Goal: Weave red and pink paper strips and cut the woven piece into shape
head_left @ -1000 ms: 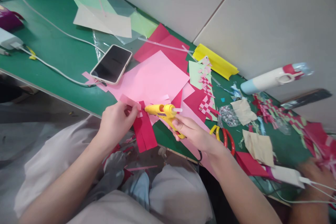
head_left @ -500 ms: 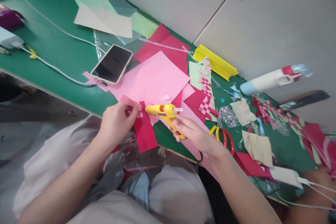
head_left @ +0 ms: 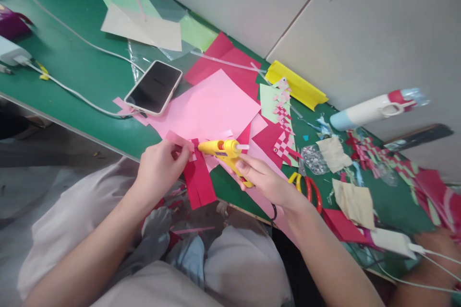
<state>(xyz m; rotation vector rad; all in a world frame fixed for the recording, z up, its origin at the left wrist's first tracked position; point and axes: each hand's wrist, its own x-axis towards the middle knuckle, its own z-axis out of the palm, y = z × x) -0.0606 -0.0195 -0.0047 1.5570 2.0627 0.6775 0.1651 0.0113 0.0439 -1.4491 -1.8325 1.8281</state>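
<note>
Just on the near side of the pink sheet, a pink strip is pinched between the left hand's thumb and fingers, while the yellow glue gun is gripped in the right hand; were the gun jerked, the left hand could be burned, or the red strips, jutting out from beside that sheet, knocked askew

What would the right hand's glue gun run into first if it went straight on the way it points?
Probably the red strip right at the nozzle of the glue gun, then the pink paper in the left hand. Exact depth is unclear.
</note>
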